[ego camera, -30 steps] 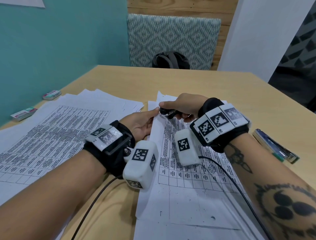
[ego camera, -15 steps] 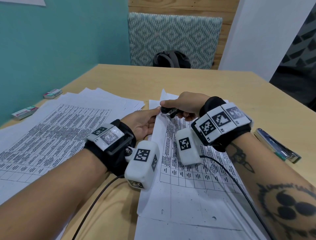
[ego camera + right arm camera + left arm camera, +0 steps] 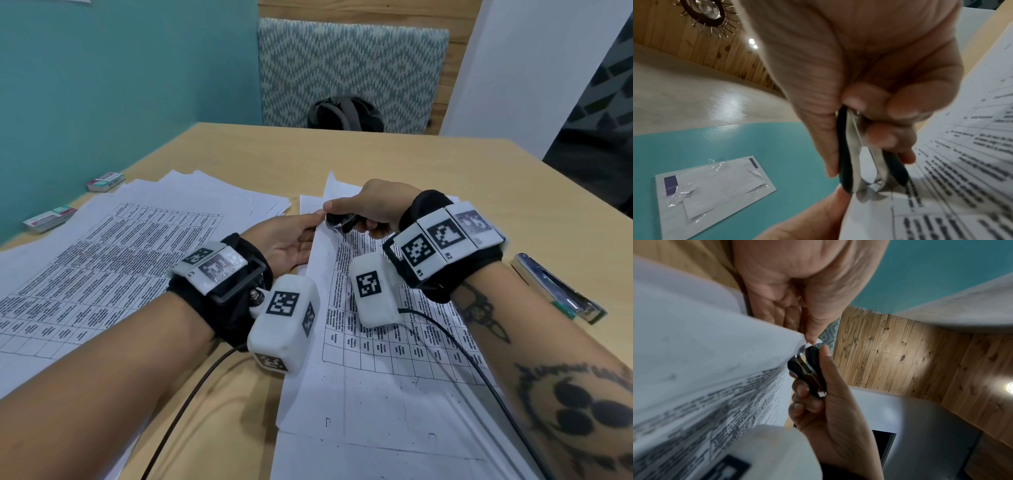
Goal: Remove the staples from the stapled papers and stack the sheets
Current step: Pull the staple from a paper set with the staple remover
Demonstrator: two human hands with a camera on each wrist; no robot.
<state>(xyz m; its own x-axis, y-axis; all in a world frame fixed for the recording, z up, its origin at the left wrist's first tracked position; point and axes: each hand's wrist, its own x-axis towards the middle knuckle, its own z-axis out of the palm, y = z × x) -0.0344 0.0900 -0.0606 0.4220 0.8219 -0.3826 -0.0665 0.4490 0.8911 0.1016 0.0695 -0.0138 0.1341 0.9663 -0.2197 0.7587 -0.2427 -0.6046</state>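
On the wooden table lies a set of stapled papers (image 3: pixel 376 342) printed with tables, its far left corner raised. My left hand (image 3: pixel 308 228) pinches that corner, thumb on top (image 3: pixel 812 335) and fingers beneath. My right hand (image 3: pixel 356 209) grips a black staple remover (image 3: pixel 342 221) whose metal jaws sit at the same corner (image 3: pixel 869 190). The staple itself is hidden by the jaws. To the left, loose printed sheets (image 3: pixel 120 257) lie in a spread stack. In the left wrist view the staple remover (image 3: pixel 809 369) shows between the right hand's thumb and fingers.
A stapler (image 3: pixel 555 287) lies at the right by my right forearm. Two small staple boxes (image 3: pixel 104 181) (image 3: pixel 49 219) sit near the teal wall. A dark backpack (image 3: pixel 342 113) rests on the chair beyond the table's far edge. Cables trail from both wrist cameras.
Both hands stay at the paper's corner. The corner and the staple remover have risen slightly; nothing was let go.
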